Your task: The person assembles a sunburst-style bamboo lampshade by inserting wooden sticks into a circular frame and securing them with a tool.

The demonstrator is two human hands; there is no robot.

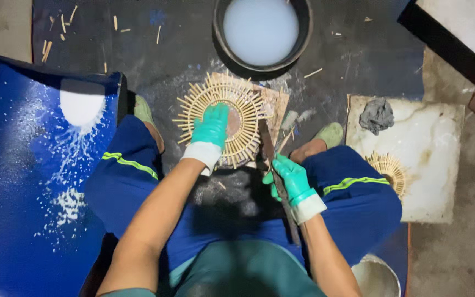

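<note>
Pressing down flat, the left hand (pixel 211 127) in a green glove was spread open over the centre of a round sunburst frame (pixel 224 118) made of thin bamboo sticks; nothing was gripped, the piece was only pinned. The right hand (pixel 290 179), also gloved, was closed round the handle of a long dark blade (pixel 268 148), whose tip was laid at the frame's right edge. The frame was judged light and stiff but brittle at the splayed stick ends, so the solid middle ring was taken as the safest place to hold. It lay on a small pale board (pixel 276 102) on the dark floor (pixel 358 60), between the person's feet. Both forearms were angled inward and down, elbows bent, from a seated squat. Beyond, a black basin of milky liquid (pixel 261 30) was seen, and at right a pale slab (pixel 430 148) carrying a second smaller sunburst piece (pixel 390 169) and a grey lump (pixel 376 114). A blue sheet (pixel 23 181) with white spatter lay left.
</note>
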